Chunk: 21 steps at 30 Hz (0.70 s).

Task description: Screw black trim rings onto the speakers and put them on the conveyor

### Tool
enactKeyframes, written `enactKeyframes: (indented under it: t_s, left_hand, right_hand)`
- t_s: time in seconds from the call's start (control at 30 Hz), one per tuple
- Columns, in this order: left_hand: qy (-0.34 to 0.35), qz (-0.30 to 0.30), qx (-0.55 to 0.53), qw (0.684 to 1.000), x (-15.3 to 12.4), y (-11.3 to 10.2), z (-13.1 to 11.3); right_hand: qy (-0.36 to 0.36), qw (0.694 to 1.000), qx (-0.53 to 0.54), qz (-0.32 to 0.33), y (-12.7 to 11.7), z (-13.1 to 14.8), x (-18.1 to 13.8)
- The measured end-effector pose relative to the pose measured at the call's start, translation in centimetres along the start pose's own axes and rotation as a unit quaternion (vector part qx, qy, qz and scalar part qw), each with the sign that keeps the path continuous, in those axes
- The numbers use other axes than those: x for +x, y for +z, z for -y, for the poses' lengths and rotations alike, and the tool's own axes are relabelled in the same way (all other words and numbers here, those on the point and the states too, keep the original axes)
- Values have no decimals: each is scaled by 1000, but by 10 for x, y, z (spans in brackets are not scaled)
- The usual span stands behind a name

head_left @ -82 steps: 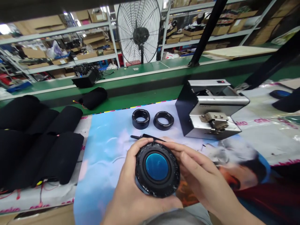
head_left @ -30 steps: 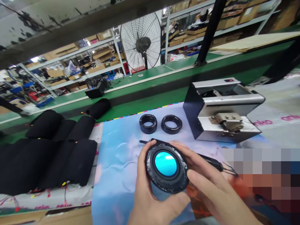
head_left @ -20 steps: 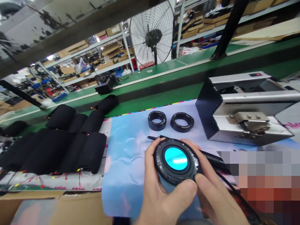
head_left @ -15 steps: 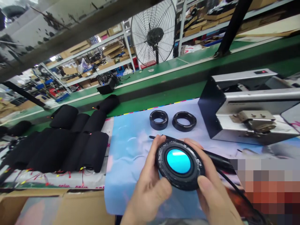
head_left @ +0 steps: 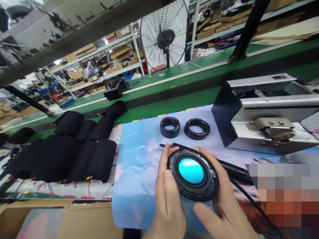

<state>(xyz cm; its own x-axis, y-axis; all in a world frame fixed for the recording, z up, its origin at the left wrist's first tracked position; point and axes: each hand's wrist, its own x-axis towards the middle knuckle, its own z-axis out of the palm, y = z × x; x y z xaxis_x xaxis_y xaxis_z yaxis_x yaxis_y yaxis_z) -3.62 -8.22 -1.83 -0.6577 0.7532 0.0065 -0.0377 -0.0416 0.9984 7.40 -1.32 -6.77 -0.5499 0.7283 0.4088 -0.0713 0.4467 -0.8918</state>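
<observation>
A round black speaker point(head_left: 191, 171) with a shiny blue centre is tilted up towards me between my two hands. Whitish smears run along its dark rim. My left hand point(head_left: 169, 196) grips the left side, the thumb lying flat against the edge. Around the right side curl the fingers of my right hand point(head_left: 226, 202), while its thumb is off the rim, below the speaker. Just behind stand two black rings, a left ring point(head_left: 169, 127) and a right ring point(head_left: 197, 129). A dark slim tool point(head_left: 235, 171) pokes out past my right hand.
Several black fabric-covered cylinders point(head_left: 56, 156) with coloured wires lie at left. A metal machine point(head_left: 269, 113) with a bracket stands at right on the blue printed sheet point(head_left: 134, 172). An open cardboard box point(head_left: 92, 219) is at lower left. A fan point(head_left: 165, 38) stands behind the green bench.
My left thumb has moved up and lies along the speaker's left edge. My right thumb has come off the rim and dropped lower. The speaker stays nearly in place.
</observation>
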Motion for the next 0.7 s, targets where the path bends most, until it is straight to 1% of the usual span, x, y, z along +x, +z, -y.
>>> enactKeyframes:
  t_s: [0.03, 0.1, 0.13, 0.17, 0.2, 0.3, 0.37, 0.43, 0.47, 0.5, 0.6, 0.67, 0.7]
  left_hand:
    - [-11, 20, -26, 999, 2, -3, 2]
    - [-22, 69, -80, 994, 6, -11, 6]
    - [-11, 91, -90, 992, 9, -15, 9]
    - [14, 108, -80, 991, 12, -20, 11]
    - [49, 121, -51, 990, 14, -24, 13]
    - [155, 141, 69, 975, 23, -34, 17]
    - [200, 154, 113, 961, 30, -39, 16]
    - [219, 174, 129, 952, 36, -45, 12]
    - [212, 185, 130, 951, 37, -48, 11]
    - [190, 192, 130, 954, 38, -51, 9]
    - [97, 209, 110, 967, 33, -57, 14]
    - [73, 203, 91, 972, 29, -56, 23]
    - [72, 186, 82, 976, 27, -54, 28]
  right_hand:
    - [15, 1000, 6, -6, 1, 1, 1]
    - [71, 997, 14, -22, 0, 3, 4]
    - [102, 994, 12, -21, -2, 4, 6]
    - [117, 993, 5, -12, -4, 4, 8]
    - [116, 993, -9, 2, -7, 4, 10]
    - [54, 995, -77, 35, -17, 1, 18]
    - [15, 993, -109, 43, -21, 1, 23]
    - [-4, 991, -126, 52, -25, 2, 29]
    - [-5, 989, -134, 59, -26, 4, 33]
    - [-1, 988, -140, 71, -28, 7, 37]
    - [41, 975, -147, 160, -36, 19, 49]
    - [74, 964, -140, 214, -40, 30, 57]
    - [90, 960, -137, 228, -42, 35, 60]
